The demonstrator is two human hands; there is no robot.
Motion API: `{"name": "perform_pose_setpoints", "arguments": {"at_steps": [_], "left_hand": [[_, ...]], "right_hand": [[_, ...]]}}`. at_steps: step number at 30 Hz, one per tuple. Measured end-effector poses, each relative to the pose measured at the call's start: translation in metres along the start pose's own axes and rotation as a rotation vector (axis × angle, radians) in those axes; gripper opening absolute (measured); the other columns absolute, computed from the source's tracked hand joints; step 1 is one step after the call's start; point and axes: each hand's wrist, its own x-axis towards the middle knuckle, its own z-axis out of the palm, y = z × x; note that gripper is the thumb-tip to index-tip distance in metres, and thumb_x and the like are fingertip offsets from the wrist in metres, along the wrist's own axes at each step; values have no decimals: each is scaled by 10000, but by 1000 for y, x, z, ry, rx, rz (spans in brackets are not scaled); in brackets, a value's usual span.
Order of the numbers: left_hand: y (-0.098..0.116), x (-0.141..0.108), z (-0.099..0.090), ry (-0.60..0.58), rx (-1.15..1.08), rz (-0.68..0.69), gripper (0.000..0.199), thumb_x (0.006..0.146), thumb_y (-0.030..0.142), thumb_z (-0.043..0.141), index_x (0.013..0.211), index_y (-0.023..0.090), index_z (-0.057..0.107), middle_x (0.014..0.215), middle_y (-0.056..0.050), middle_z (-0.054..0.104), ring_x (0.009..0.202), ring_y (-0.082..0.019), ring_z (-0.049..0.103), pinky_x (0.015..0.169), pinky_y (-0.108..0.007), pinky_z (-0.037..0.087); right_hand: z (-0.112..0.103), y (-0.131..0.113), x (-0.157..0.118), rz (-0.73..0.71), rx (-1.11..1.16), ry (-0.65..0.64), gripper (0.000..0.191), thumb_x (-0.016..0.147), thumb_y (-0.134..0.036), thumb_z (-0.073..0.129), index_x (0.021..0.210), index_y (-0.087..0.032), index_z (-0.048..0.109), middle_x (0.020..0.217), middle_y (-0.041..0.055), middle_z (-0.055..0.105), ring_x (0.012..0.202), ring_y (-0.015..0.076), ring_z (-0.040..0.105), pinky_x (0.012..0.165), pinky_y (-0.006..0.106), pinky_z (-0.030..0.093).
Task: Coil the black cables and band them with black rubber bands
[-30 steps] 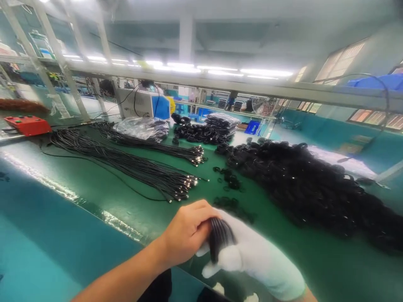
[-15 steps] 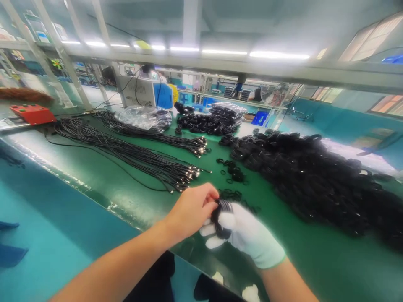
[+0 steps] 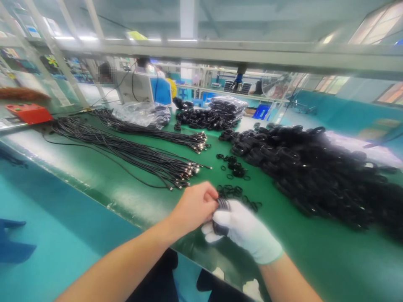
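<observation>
A coiled black cable (image 3: 223, 204) is held between both hands above the green table. My right hand (image 3: 241, 228), in a white glove, is wrapped round the coil. The bare fingers of my left hand (image 3: 197, 207) are pinched together at the coil's upper left side; exactly what lies between their tips is hidden. Just beyond the hands lie small black rings (image 3: 233, 192), with more rings (image 3: 234, 165) farther back. To the left, a bundle of straight black cables (image 3: 141, 157) points its metal connector ends toward my hands.
A large heap of coiled black cables (image 3: 302, 167) covers the table's right side. Behind stand bagged coils (image 3: 228, 107), a clear plastic bag (image 3: 141, 114) and a grey and blue machine (image 3: 141, 87). A red control box (image 3: 30, 113) sits far left. A metal beam (image 3: 214, 52) crosses overhead.
My right hand's thumb has shifted left and up over the coil, and its fingers have closed in more. My left hand stays pinched at almost the same place. The view has shifted slightly.
</observation>
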Motion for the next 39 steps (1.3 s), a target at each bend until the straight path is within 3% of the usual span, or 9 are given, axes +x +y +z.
{"name": "perform_pose_setpoints", "arguments": {"at_steps": [5,9,15,21,25,28,33,39], "left_hand": [[-16,6,6,29,155,8,151,655,134,512,771,196,586,622,32,622,536,-111,556,478,-189,373],[-20,13,5,36,233,20,112,647,162,553,738,203,604,621,34,618,562,-122,542,477,-195,335],[-23,15,3,38,177,93,93,644,151,544,700,195,604,600,49,587,559,-110,510,486,-193,326],[-21,14,3,22,201,145,104,661,161,555,748,193,601,667,40,580,608,-111,494,523,-199,342],[-17,18,-11,-72,163,127,137,685,227,601,815,184,608,706,30,572,624,-116,492,536,-207,365],[-15,22,-18,-79,76,144,130,715,210,587,838,172,599,763,17,592,683,-122,524,616,-223,420],[-9,19,-4,0,157,291,101,728,119,546,797,184,580,750,29,590,680,-111,524,640,-218,415],[-13,20,10,86,313,381,160,731,47,476,699,176,566,708,22,559,662,-103,503,626,-206,390]], "right_hand": [[3,2,4,64,-37,5,277,761,-308,680,903,-83,602,732,73,634,607,140,627,542,252,545],[3,5,8,68,-37,52,280,713,-314,715,830,-88,596,674,51,615,486,97,565,394,167,469],[2,10,6,67,113,40,286,717,-276,707,911,-105,585,808,57,600,674,154,617,570,311,580],[3,9,8,99,89,54,292,704,-240,714,929,-106,586,835,60,591,681,152,623,551,278,566],[-5,8,6,68,93,115,299,689,-236,721,923,-113,582,828,67,609,662,155,619,523,270,544],[-12,6,4,37,133,176,287,716,-240,702,947,-130,569,792,51,607,673,151,615,526,253,525],[-15,5,6,39,53,167,301,697,-226,713,932,-124,554,803,49,599,667,160,614,509,270,548],[-16,3,7,30,-12,150,315,675,-247,723,908,-123,551,647,-3,563,502,103,547,411,204,496]]}}
